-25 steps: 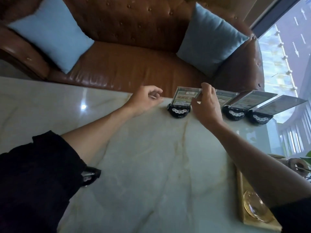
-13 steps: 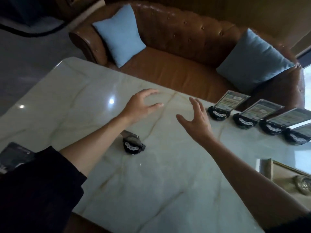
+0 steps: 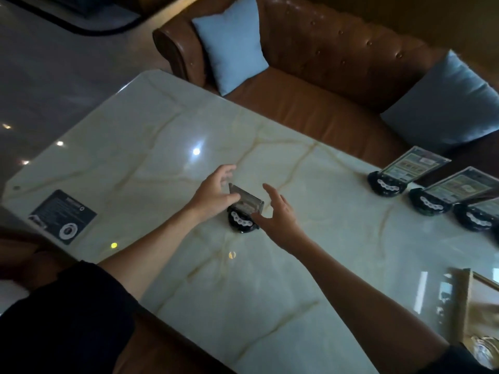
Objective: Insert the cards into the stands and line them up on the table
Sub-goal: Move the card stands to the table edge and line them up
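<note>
A black round stand (image 3: pixel 241 223) with a clear upright holder (image 3: pixel 247 201) sits in the middle of the marble table (image 3: pixel 151 147). My left hand (image 3: pixel 213 194) is at its left side, fingers spread, thumb by the holder's front. On the stand's right is my right hand (image 3: pixel 279 214), fingers apart, its thumb close to the holder's lower corner. Neither hand has closed on it. A dark card (image 3: pixel 63 215) lies flat near the table's left edge. Three stands with cards in them (image 3: pixel 386 182) (image 3: pixel 432 202) (image 3: pixel 475 217) form a row at the far right.
A brown leather sofa (image 3: pixel 324 85) with two blue cushions (image 3: pixel 232 41) runs behind the table's far edge. A gold-framed tray (image 3: pixel 475 309) with a glass dish sits at the near right corner. A dark armrest is at my lower left.
My view swung left and down. Both hands left the row of stands and came together around the lone stand in the middle of the table.
</note>
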Available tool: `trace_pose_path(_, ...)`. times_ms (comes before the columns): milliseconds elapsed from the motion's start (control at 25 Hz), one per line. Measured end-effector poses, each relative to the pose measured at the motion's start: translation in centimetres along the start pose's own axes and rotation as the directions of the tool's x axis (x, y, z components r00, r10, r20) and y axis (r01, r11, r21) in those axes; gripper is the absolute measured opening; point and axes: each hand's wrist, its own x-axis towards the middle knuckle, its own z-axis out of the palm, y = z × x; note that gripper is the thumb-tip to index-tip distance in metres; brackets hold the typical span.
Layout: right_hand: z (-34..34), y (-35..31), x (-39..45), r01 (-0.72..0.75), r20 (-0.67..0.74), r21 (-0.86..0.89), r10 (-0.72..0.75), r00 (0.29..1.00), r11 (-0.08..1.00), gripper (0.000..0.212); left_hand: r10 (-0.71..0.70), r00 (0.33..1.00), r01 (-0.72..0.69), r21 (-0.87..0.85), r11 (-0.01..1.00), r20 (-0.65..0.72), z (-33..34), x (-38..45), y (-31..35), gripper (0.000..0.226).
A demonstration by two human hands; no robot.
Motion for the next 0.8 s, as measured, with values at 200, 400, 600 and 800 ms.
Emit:
trace_pose_path(200, 0.8, 0.3, 2.3, -0.131, -0.041, 0.087, 0.135, 0.990, 0.988, 0.024, 0.006, 1.000, -0.005, -0.039, 0.999, 0.024, 1.2, 1.3, -2.6, 0.033)
trace_pose_path(400, -3.0, 1.6, 4.2, -0.138, -0.097, -0.009, 0.137, 0.986, 0.990, 0.017, 0.103, 0.994, -0.090, 0.225, 0.970, -0.046, 2.8, 3.8, -0.9, 0.013)
trace_pose_path(600, -11.1, 4.4, 6.5, -0.141, -0.204, -0.087, 0.121, 0.972, 0.986, 0.014, 0.172, 0.984, -0.179, 0.258, 0.949, 0.049, 7.6, 9.7, 4.5, 0.018)
trace_pose_path(800, -19.2, 7.4, 9.2, -0.192, -0.411, -0.116, 0.129, 0.902, 0.974, 0.020, 0.246, 0.960, -0.269, 0.187, 0.945, 0.136, 14.0, 16.9, 10.7, 0.017)
